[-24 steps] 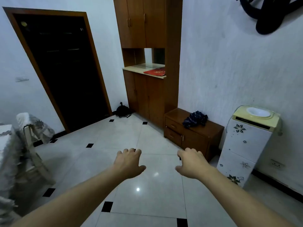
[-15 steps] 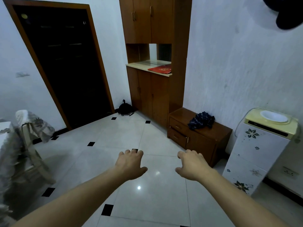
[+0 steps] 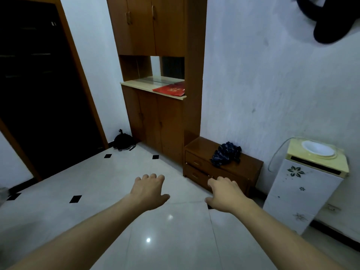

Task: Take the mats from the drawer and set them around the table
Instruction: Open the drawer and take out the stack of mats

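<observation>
A: Where are the hands?

B: Both are stretched out in front, palms down over the tiled floor point(image 3: 97, 201). The left hand point(image 3: 149, 191) has its fingers loosely curled and holds nothing. The right hand point(image 3: 226, 195) is the same, loosely open and empty, with its fingertips overlapping the lower front of the low cabinet point(image 3: 224, 172) in the view.

A: And the drawers?

B: Two sit in the left half of that cabinet's front, an upper drawer point(image 3: 196, 162) and a lower drawer point(image 3: 195, 175), both closed. They lie just ahead of the right hand and to the right of the left hand. No mats can be seen.

A: What else is close by?

B: A bundle of dark cloth point(image 3: 226, 154) lies on the cabinet's top. A tall wooden cupboard point(image 3: 155, 75) stands to its left, with a red folder point(image 3: 171, 89) on its ledge. A white water dispenser point(image 3: 303, 188) stands to the right.
</observation>
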Tool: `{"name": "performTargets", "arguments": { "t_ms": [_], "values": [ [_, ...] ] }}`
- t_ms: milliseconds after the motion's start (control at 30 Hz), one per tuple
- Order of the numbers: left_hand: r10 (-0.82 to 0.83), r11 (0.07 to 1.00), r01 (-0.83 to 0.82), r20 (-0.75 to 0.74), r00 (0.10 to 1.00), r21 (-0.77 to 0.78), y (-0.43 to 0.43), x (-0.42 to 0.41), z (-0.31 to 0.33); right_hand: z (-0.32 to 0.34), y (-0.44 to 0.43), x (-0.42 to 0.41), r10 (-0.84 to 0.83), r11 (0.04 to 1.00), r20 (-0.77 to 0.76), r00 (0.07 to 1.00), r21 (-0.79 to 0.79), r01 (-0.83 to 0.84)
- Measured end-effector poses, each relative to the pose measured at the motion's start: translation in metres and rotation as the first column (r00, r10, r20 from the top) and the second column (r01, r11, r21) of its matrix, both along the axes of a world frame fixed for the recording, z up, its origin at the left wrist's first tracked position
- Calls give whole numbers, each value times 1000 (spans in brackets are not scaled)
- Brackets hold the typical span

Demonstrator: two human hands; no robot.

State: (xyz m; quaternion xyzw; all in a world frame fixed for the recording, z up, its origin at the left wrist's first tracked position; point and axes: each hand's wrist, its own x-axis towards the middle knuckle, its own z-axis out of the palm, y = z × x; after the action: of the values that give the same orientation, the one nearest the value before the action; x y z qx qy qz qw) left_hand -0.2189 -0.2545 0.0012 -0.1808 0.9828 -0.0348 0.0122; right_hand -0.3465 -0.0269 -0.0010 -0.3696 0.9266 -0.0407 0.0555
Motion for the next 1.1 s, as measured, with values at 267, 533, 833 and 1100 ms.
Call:
{"name": "performTargets", "arguments": {
  "t_ms": [267, 533, 833, 1100],
  "values": [
    [-16, 999, 14, 55, 998, 42, -52, -111, -23, -23, -44, -108, -42, 998, 41, 998, 43, 40],
    [-1, 1000, -2, 87, 996, 28, -94, -263, -31, -37, -100, -269, -19, 1000, 85, 996, -6, 20],
    [32, 996, -42, 124, 992, 82, -146, -394, -45, -56, -156, -406, -3, 999, 116, 993, 48, -2],
    [-53, 995, 41, 135, 989, 91, -235, -507, -75, -87, -234, -497, -65, 996, 173, 983, 71, 53]
  ]
}}
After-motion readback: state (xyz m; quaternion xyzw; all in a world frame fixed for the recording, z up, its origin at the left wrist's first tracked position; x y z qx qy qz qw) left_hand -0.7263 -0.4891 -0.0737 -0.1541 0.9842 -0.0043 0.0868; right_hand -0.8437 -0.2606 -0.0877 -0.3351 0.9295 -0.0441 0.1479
